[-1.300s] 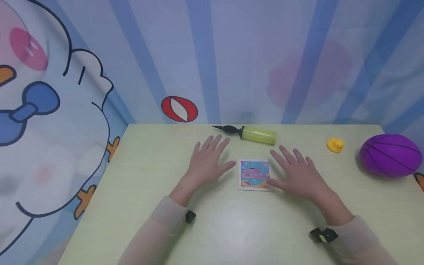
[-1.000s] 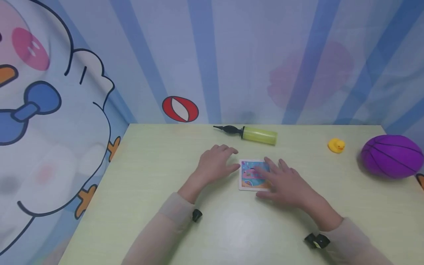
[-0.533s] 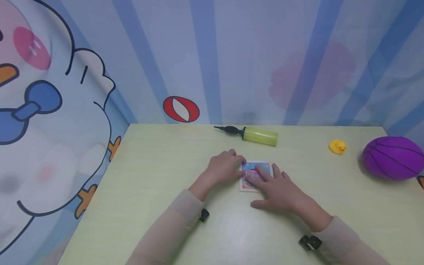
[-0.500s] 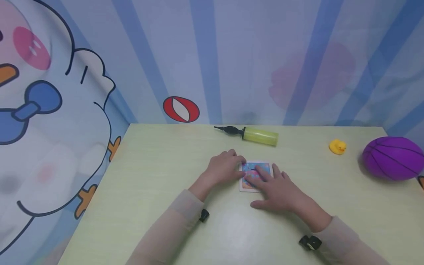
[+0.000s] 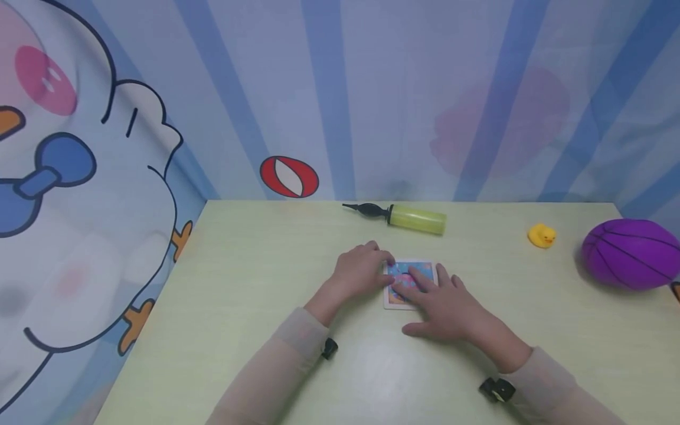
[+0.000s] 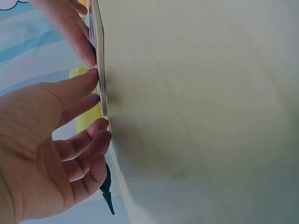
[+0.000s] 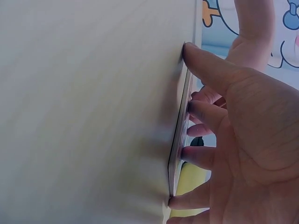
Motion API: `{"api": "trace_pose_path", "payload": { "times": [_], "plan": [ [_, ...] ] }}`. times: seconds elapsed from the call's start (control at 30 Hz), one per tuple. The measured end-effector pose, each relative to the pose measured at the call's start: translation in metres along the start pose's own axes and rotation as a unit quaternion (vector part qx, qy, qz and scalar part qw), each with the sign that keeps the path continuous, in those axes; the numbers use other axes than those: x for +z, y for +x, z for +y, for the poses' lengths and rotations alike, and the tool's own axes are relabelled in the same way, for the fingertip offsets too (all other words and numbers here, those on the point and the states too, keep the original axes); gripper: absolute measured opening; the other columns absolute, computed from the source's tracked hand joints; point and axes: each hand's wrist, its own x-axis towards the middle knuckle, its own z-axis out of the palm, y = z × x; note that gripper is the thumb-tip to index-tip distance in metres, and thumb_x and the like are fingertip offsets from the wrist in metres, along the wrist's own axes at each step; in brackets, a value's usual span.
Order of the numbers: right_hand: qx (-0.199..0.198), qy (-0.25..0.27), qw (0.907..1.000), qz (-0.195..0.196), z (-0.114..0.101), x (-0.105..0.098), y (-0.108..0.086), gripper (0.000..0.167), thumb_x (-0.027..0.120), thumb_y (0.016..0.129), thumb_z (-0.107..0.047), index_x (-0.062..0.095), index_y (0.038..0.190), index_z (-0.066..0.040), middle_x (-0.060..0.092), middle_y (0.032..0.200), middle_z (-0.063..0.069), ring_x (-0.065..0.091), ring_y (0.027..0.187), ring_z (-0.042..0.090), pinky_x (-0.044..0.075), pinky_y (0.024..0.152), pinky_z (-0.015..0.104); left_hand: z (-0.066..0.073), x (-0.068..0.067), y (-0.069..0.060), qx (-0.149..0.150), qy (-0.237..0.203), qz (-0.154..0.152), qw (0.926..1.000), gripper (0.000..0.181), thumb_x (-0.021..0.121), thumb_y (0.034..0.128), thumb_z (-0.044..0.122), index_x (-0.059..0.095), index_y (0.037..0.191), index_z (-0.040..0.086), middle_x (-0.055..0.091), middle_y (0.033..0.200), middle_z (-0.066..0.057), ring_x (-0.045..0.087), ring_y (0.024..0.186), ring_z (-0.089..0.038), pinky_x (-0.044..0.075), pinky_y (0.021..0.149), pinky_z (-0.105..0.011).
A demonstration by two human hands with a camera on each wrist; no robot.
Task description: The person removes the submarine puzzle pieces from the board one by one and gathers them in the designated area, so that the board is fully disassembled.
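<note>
Picture board (image 5: 425, 268) is lying flat around the middle of the worktop (image 5: 255, 254), a little square thing with a white border and a pink, blue and orange picture, partly covered by fingers. Left hand (image 5: 358, 270) is at its left edge, thumb and forefinger tips on the border with a small gap between them, the other fingers bent; honestly can't tell from these angles if it's actually gripping the edge or just resting on it. Right hand (image 5: 448, 307) is spread wide, palm down, with the forefinger and middle fingertips on the picture, the thumb stuck out over the worktop just below the near edge, and the ring finger by the right side. Both arms are in pale sleeves (image 5: 549, 381), each with a black gadget (image 5: 497, 390) at the cuff. Behind the board there's a hand pump (image 5: 417, 219), yellow-green barrel, black nozzle pointing left, not touching anything but the worktop. Over to the right sits a yellow rubber duck (image 5: 542, 236), and just past it a purple ball (image 5: 629, 254) with black lines. Backdrop is a blue striped cloth (image 5: 393, 88), with a big white cartoon character (image 5: 101, 265) in a blue bow tie on the left.
</note>
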Motion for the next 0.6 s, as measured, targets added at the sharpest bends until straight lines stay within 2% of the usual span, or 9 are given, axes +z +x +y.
{"api": "trace_pose_path", "payload": {
  "times": [0.3,0.6],
  "plan": [
    [0.0,-0.001,1.0,0.006,0.001,0.001,-0.001,0.083,0.069,0.09,-0.065,0.042,0.16,-0.029,0.034,0.164,0.02,0.025,0.139,0.069,0.028,0.103,0.079,0.008,0.0,0.007,-0.002,-0.007,0.006,1.0,0.036,0.079,0.0924,0.043,0.077,0.123,0.024,0.063,0.108,0.003,0.062,0.094,-0.016,0.053,0.072,-0.036],
    [0.004,0.0,1.0,-0.002,-0.001,-0.002,-0.002,0.081,0.07,0.09,-0.063,0.044,0.159,-0.029,0.034,0.164,0.02,0.025,0.14,0.069,0.027,0.103,0.081,0.006,0.002,0.015,-0.009,-0.009,0.002,0.9999,0.035,0.08,0.091,0.042,0.075,0.118,0.02,0.061,0.107,0.003,0.062,0.096,-0.017,0.053,0.076,-0.039]
  ]
}}
